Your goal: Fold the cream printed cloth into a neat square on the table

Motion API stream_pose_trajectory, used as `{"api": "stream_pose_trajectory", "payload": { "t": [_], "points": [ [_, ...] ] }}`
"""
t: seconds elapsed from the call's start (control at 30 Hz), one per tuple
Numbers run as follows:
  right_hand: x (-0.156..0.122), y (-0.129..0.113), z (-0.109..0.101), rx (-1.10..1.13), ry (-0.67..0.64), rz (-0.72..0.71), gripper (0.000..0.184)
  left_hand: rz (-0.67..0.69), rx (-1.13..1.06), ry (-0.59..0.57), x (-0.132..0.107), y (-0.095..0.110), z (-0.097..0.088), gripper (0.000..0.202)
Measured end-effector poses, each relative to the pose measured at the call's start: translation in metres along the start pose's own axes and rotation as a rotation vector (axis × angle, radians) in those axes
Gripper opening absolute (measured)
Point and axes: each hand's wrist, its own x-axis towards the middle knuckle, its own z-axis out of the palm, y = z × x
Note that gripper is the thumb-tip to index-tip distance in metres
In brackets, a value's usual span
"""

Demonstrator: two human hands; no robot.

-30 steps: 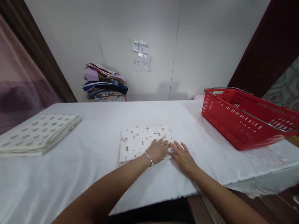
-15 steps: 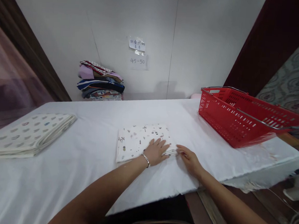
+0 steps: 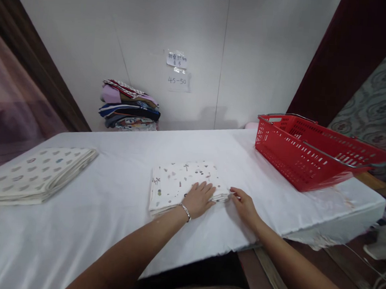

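1. A white-covered table [image 3: 119, 228] fills the view; a small folded printed cloth [image 3: 176, 181] lies near its middle, close to the near edge.
2. The left hand [image 3: 199, 199] lies flat on the cloth's near right corner, fingers apart, likely pinning the layers.
3. The right hand [image 3: 244, 206] touches the cloth's right edge, fingers close together; whether they pinch it cannot be told.
4. A red basket [image 3: 298, 164] stands far right; a larger folded cloth [image 3: 33, 174] lies left; stacked clothes [image 3: 128, 112] rest against the far wall.
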Motion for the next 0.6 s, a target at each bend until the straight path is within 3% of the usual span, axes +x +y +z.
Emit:
{"api": "stream_pose_trajectory", "payload": {
  "t": [0.13,0.2,0.47,0.6],
  "points": [
    [0.016,-0.015,-0.002,0.137,-0.193,0.411,0.03,0.009,0.035,0.011,-0.001,-0.001,0.008,0.047],
    [0.025,-0.023,-0.003,0.139,-0.284,0.537,0.034,0.016,0.049,0.015,0.0,-0.001,0.011,0.047],
    [0.05,-0.037,0.0,-0.022,-0.521,0.687,0.032,0.02,0.08,0.08,-0.005,0.005,0.01,0.046],
    [0.055,-0.039,-0.002,0.049,-0.605,0.75,0.031,0.009,0.089,0.099,-0.007,0.008,0.008,0.047]
  ]
}}
